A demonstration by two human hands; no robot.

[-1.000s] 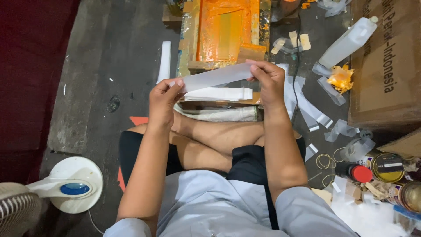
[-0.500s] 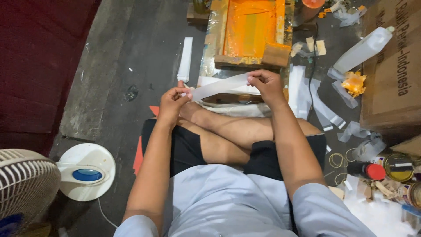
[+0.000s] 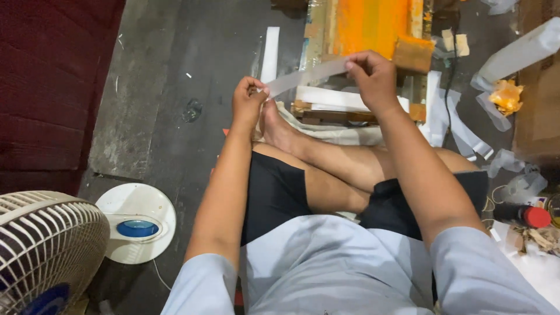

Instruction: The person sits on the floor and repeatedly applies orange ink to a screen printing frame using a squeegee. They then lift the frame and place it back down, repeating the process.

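A person sits cross-legged on the dark floor [image 3: 175,70], and both hands hold one translucent white strip [image 3: 304,76] stretched between them. The left hand [image 3: 248,105] pinches the strip's lower end between thumb and fingertips, just above the bare foot [image 3: 279,129]. The right hand [image 3: 373,76] grips the higher end, fingers closed on it, so the strip slopes upward toward the orange-stained wooden frame [image 3: 367,26] lying beyond it. Beneath the strip, white slats [image 3: 332,98] rest against that frame's near edge. To the frame's right lie loose white strips [image 3: 461,131], a crumpled orange-stained rag [image 3: 506,96] and a cardboard box [image 3: 534,116]. Well away from the frame, beside the person's left arm, stands a white floor fan [image 3: 49,245] on its round base [image 3: 135,223].
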